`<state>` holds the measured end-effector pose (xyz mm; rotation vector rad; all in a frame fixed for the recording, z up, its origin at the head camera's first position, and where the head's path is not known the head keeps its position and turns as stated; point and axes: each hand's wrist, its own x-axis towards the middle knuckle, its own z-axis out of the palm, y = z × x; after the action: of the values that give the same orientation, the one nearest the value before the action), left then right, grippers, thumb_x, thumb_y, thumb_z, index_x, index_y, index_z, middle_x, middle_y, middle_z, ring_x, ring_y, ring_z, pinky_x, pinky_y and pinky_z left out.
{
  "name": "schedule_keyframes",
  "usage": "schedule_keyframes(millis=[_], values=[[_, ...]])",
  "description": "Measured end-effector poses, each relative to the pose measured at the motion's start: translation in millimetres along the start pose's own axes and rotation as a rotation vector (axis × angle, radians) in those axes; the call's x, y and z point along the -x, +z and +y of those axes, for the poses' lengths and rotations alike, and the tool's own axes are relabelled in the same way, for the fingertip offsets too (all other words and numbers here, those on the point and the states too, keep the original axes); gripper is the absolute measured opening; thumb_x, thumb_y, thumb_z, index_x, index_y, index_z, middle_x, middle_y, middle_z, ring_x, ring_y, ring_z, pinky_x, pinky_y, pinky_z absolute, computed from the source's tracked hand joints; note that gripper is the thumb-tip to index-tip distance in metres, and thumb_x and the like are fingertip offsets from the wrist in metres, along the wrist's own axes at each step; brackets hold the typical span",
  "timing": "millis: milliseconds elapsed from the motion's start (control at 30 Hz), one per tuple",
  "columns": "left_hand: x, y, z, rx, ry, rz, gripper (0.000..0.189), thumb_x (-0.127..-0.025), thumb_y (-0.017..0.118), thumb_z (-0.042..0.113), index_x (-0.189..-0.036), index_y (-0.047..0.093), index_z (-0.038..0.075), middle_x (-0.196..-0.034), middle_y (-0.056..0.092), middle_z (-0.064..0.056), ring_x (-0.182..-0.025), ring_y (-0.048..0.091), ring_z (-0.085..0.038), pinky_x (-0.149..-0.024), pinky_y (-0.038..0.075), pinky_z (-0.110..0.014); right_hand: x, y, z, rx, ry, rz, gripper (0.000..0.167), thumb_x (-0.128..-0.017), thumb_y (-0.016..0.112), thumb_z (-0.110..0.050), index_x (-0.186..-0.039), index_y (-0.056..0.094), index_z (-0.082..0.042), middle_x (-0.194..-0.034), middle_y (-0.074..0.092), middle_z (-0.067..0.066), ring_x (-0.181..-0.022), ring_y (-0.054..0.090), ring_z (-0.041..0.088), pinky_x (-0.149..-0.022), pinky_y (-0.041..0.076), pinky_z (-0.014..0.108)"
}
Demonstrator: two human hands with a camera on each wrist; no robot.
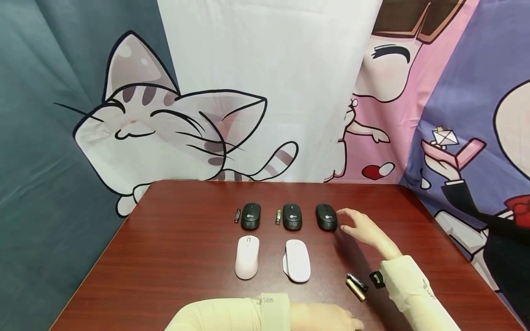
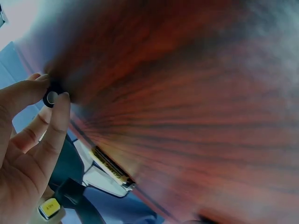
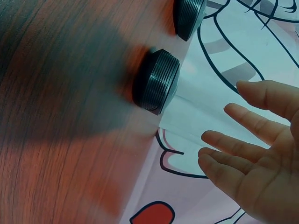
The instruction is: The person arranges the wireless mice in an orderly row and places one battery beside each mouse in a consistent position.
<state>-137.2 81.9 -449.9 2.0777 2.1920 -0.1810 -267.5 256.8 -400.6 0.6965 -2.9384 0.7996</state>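
Observation:
In the left wrist view my left hand (image 2: pixel 32 140) pinches a small black battery (image 2: pixel 51 97) between thumb and fingertips, its silvery end showing. The head view has that hand low at the bottom edge, with the battery hidden. My right hand (image 1: pixel 362 227) reaches in from the right, fingers extended beside the rightmost black mouse (image 1: pixel 326 217). The right wrist view shows its palm and spread fingers with nothing in them. Two batteries, one dark (image 1: pixel 357 281) and one gold (image 1: pixel 355 290), lie side by side between my forearms.
Left of that mouse stand two more black mice, a middle one (image 1: pixel 292 216) and a left one (image 1: pixel 250 216), each with batteries at its left side. Nearer sit a white mouse (image 1: pixel 247 257) and another white mouse (image 1: pixel 298 261) with its cover shifted. A printed curtain hangs behind the table (image 1: pixel 165 257).

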Motion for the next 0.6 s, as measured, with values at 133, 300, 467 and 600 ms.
schedule_keyframes(millis=[133,300,467,600], values=[[4.3,-4.1,-0.8,-0.209,0.041,0.038,0.021,-0.094,0.048,0.027,-0.104,0.066,0.033,-0.109,0.057,0.012,-0.089,0.057,0.001,-0.081,0.042,-0.009,0.7,1,1,0.0,0.0,-0.004,0.039,-0.084,0.062,-0.004,-0.12,0.053,0.009,-0.119,0.058,0.028,-0.114,0.052,0.046,-0.095,0.04,0.059],[-0.2,-0.6,-7.1,-0.172,-0.018,0.032,0.027,-0.094,0.05,0.027,-0.118,0.059,0.034,-0.104,0.057,0.012,-0.087,0.057,0.001,-0.08,0.043,-0.01,1.3,4,2,0.004,0.0,0.001,0.039,-0.083,0.062,-0.003,-0.12,0.053,0.009,-0.119,0.058,0.028,-0.114,0.052,0.046,-0.095,0.04,0.059],[-0.2,-1.7,-13.0,-0.046,-0.036,0.048,0.037,-0.089,0.06,0.018,-0.124,0.057,0.03,-0.097,0.059,0.011,-0.086,0.057,0.001,-0.075,0.044,-0.01,1.3,5,2,0.001,-0.009,0.001,0.038,-0.083,0.063,-0.002,-0.118,0.054,0.01,-0.117,0.058,0.029,-0.113,0.052,0.047,-0.094,0.04,0.06],[1.2,-4.7,-15.2,-0.019,-0.067,0.063,0.042,-0.084,0.066,0.018,-0.123,0.06,0.033,-0.095,0.059,0.012,-0.086,0.056,0.002,-0.072,0.044,-0.008,0.0,5,1,0.003,-0.005,-0.012,0.038,-0.083,0.063,-0.003,-0.118,0.054,0.009,-0.118,0.058,0.029,-0.112,0.052,0.046,-0.094,0.04,0.059]])
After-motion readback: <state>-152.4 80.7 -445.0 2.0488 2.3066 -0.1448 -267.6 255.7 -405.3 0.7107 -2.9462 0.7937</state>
